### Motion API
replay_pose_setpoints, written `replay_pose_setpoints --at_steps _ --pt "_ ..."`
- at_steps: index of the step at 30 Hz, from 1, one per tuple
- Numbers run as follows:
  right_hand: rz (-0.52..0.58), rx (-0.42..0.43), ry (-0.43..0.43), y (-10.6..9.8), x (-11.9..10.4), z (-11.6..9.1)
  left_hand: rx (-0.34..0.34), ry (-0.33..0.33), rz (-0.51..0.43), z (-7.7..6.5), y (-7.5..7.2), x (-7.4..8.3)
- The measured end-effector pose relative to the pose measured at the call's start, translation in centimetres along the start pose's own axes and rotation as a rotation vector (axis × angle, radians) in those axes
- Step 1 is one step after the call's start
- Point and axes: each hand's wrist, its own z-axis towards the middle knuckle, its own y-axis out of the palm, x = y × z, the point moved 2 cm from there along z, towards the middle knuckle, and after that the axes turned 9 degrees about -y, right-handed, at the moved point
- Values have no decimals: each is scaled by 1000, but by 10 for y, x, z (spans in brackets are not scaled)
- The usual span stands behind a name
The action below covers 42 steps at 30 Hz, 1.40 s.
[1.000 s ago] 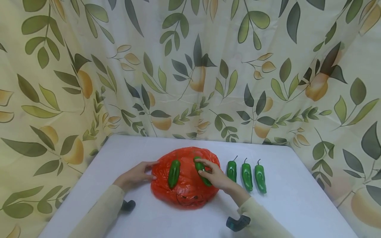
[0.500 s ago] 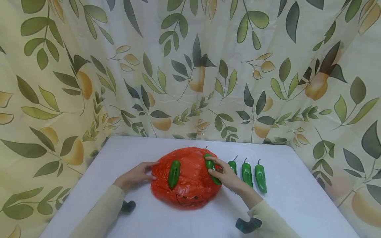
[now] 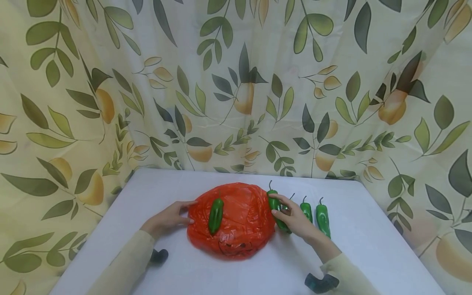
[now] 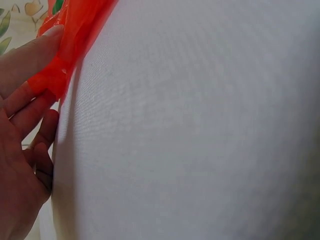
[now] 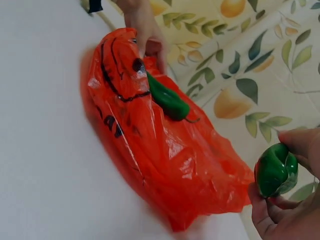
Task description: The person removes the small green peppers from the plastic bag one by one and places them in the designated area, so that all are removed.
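A crinkled red plastic bag (image 3: 239,223) with black markings lies spread on the white table. On its left part rests one green pepper (image 3: 215,216), also visible in the right wrist view. My left hand (image 3: 169,215) holds the bag's left edge; in the left wrist view the thumb (image 4: 37,52) lies against the red plastic, with the other fingers below. At the bag's right edge my right hand (image 3: 295,215) pinches a second green pepper (image 3: 273,205) between thumb and fingers, its stem pointing away. The right wrist view shows this held pepper (image 5: 276,170) end-on.
Right of the bag more green peppers lie in a row: the nearest is mostly hidden by my right hand, then a middle pepper (image 3: 307,209) and an outer pepper (image 3: 322,219). A leaf-and-fruit patterned curtain (image 3: 236,102) hangs behind the white table (image 3: 166,182).
My right hand has moved the pepper rightward, from over the bag to its right edge, now covering part of the pepper row. The left hand, the bag and the other pepper on it stay put.
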Motion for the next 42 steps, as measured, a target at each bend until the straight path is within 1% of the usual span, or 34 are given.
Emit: replay_pose_setpoints --at_steps 6,13,19,26,31,37,42 --pt "-36 28 -5 -13 3 -8 -7 1 9 -1 0 1" --pt "-72 46 20 -27 12 -15 0 6 -6 -3 0 2" --pt "-104 62 30 -40 17 -23 3 19 6 0 0 0" --pt "-151 76 40 -60 19 -30 9 -1 -3 1 1 -1" --pt "-189 101 48 -76 23 -35 11 8 9 -1 1 -1" --pt "-247 109 89 -90 32 -41 15 26 45 -3 1 2" --pt "-257 108 126 -96 41 -45 -1 26 33 -2 1 0"
